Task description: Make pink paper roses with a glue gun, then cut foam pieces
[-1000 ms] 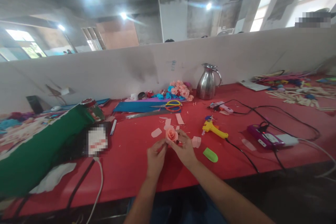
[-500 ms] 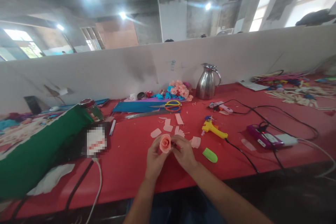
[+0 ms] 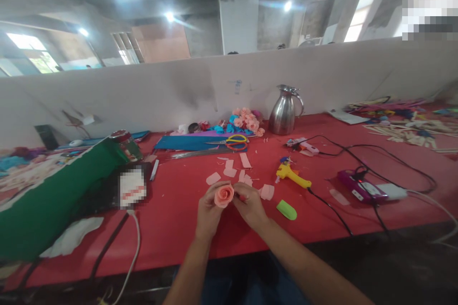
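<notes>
A pink paper rose (image 3: 224, 196) faces up between my hands, just above the red table. My left hand (image 3: 208, 209) is closed around its left side and base. My right hand (image 3: 249, 204) has its fingers pinched at the rose's right edge; its fingertips are partly hidden, but they appear to touch the outer petal. Loose pink paper petals (image 3: 267, 192) lie beyond and to the right of my hands. Right of them are a yellow glue gun (image 3: 293, 176) and a bright green finger cover or pad (image 3: 286, 210).
Scissors (image 3: 232, 141) rest on blue paper (image 3: 186, 142) at the back, near finished pink roses (image 3: 250, 121). A steel jug (image 3: 282, 112) stands by the white partition. Cables run from a purple power strip (image 3: 361, 187) at right. A green box (image 3: 71, 190) stands left.
The rose has tilted and shifted slightly left in my left hand, showing more of its face. My right fingers have drawn a little away from its centre. The view has shifted slightly.
</notes>
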Motion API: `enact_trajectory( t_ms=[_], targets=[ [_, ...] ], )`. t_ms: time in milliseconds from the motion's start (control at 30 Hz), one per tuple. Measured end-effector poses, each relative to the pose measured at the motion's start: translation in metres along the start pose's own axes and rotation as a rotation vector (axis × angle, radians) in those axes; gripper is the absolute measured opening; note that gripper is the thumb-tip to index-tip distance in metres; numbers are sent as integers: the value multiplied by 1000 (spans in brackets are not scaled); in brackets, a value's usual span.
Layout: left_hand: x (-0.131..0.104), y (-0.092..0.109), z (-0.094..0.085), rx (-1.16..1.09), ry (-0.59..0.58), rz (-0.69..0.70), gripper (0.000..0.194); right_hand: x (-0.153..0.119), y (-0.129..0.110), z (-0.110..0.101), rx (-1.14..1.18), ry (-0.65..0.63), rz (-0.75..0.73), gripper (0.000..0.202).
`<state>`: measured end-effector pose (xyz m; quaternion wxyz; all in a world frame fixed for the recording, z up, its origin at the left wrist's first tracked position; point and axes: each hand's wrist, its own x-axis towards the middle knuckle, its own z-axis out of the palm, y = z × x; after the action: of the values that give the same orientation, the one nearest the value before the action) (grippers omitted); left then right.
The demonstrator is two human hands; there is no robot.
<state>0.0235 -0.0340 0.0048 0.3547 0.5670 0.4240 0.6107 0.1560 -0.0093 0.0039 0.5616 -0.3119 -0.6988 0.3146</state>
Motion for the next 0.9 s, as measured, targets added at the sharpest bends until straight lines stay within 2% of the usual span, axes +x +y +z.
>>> enact_trajectory(
  t_ms=[233,500,733,900],
  targets=[
    [-1,2,2,33,16,15,27,2,0,1,80,13,-11,18],
    [0,4,0,58,-52,93,21,2,1,1,46,-12,-31,21],
    [1,1,-1,132,28,38,23,2,3,5,38,-26,30,19],
    [1,-13,-6,156,177,32,21,1,1,5,25,6,45,23]
  ],
)
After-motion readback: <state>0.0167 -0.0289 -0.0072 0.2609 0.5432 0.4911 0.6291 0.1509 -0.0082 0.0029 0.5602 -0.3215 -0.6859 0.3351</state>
